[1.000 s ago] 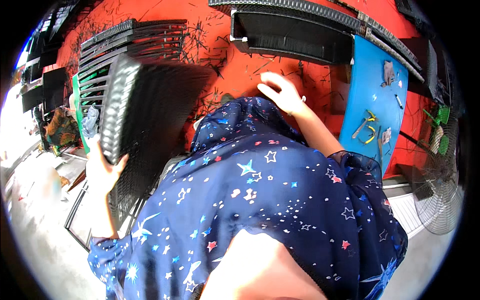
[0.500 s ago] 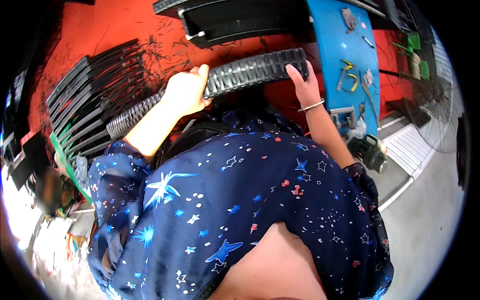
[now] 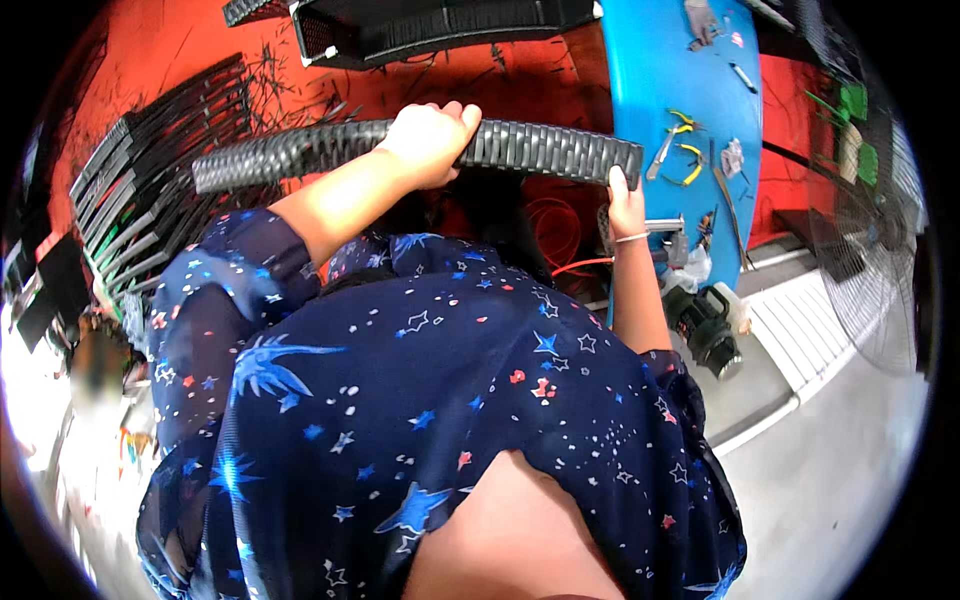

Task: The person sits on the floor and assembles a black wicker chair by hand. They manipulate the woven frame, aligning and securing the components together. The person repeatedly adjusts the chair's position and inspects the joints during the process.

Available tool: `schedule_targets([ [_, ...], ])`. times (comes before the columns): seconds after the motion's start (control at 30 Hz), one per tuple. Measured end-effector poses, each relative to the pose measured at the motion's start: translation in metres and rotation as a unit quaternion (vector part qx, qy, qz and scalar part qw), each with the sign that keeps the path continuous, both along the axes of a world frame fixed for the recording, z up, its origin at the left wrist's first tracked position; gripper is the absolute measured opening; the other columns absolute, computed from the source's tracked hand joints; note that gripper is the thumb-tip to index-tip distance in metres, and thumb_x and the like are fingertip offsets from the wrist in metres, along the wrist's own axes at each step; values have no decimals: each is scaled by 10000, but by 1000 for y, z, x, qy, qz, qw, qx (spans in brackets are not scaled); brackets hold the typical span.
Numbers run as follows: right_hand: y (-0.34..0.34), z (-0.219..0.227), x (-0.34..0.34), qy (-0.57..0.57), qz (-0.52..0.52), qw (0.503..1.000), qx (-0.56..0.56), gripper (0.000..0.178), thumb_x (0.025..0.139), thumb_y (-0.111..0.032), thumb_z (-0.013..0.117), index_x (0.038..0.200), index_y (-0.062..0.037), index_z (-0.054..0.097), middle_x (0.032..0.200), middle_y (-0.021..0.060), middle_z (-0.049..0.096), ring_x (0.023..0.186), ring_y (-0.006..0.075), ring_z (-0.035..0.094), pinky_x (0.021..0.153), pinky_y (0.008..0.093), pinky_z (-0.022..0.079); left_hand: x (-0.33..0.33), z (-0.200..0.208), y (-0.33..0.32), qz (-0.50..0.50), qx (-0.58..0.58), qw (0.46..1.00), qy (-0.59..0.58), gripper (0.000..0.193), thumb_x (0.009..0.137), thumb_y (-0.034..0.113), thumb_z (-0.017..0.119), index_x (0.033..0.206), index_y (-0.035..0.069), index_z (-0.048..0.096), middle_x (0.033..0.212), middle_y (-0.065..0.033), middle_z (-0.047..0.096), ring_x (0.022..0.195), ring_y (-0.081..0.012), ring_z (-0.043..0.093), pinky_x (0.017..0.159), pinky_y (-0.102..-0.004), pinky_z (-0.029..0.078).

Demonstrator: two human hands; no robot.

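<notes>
A long black bar (image 3: 545, 150) covered in woven plastic strip stretches nearly level in front of me. My left hand (image 3: 435, 140) is closed over it near the middle. At the bar's right end, my right hand (image 3: 627, 205) grips the tip, its thumb on the near face and the other fingers mostly hidden. A thin bracelet circles my right wrist. The bar's left end reaches out past my left forearm, close to a stack of black slatted frames (image 3: 150, 165).
On the right stands a blue table (image 3: 640, 90) with yellow-handled pliers (image 3: 680, 120), a grey glove (image 3: 702, 22) and a marker. A black woven frame (image 3: 440, 35) is at the far side. Black scraps litter the red floor (image 3: 180, 50). A fan (image 3: 865, 240) stands far right, beyond a dark green machine (image 3: 705, 325).
The bar has turned from a slant to nearly level: its left end swung away from me, its right end came nearer. Both hands moved with it, the left one rightward and slightly away.
</notes>
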State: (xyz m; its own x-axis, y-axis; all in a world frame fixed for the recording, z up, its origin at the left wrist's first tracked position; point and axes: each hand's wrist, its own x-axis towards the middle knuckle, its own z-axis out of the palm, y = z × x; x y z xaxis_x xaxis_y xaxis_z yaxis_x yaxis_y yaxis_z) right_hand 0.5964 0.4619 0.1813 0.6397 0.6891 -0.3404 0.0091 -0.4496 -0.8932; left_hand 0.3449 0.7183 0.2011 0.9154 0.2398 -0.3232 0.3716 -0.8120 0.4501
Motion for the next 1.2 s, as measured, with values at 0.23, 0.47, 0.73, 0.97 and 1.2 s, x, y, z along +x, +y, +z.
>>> schedule_targets([
  [0.23, 12, -56, -10, -186, -2, 978, -98, 718, 869, -388, 792, 1372, 39, 509, 1315, 185, 580, 1167, 261, 574, 1030, 361, 445, -25, -74, -30, 89, -22, 996, 15, 835, 667, 347, 874, 1363, 102, 484, 1184, -88, 603, 1136, -295, 594, 968, -428, 482],
  [0.47, 135, 18, -55, -466, 226, 853, -58, 596, 906, -463, 674, 1315, -36, 595, 1341, 171, 601, 1284, 379, 515, 1097, 470, 368, -47, -84, 4, 112, -38, 977, -180, 956, 668, 382, 871, 1441, 56, 413, 1267, -168, 597, 1216, -348, 561, 1141, -460, 375],
  [0.73, 188, -44, -109, -545, 316, 741, -231, 617, 973, -599, 434, 1343, -138, 609, 1365, 102, 607, 1298, 283, 533, 1111, 484, 351, -118, -100, 43, 211, 2, 947, -241, 592, 908, 511, 645, 1219, 7, 627, 1058, -201, 692, 1019, -377, 653, 930, -451, 498],
  [0.97, 175, -43, -96, -326, 436, 739, -397, 779, 977, -685, 277, 1021, -72, 756, 1030, 213, 711, 980, 371, 680, 908, 467, 519, -116, -120, 60, 314, 83, 931, -165, 419, 969, 481, 573, 989, 84, 706, 898, -135, 717, 866, -326, 699, 782, -419, 554],
  [1.2, 169, -25, -146, -330, 340, 769, -429, 631, 981, -603, 374, 940, -98, 752, 942, 164, 737, 894, 336, 705, 788, 444, 546, -144, -120, 21, 378, 34, 923, -56, 423, 963, 490, 562, 900, 107, 730, 800, -124, 720, 759, -317, 702, 703, -424, 553],
])
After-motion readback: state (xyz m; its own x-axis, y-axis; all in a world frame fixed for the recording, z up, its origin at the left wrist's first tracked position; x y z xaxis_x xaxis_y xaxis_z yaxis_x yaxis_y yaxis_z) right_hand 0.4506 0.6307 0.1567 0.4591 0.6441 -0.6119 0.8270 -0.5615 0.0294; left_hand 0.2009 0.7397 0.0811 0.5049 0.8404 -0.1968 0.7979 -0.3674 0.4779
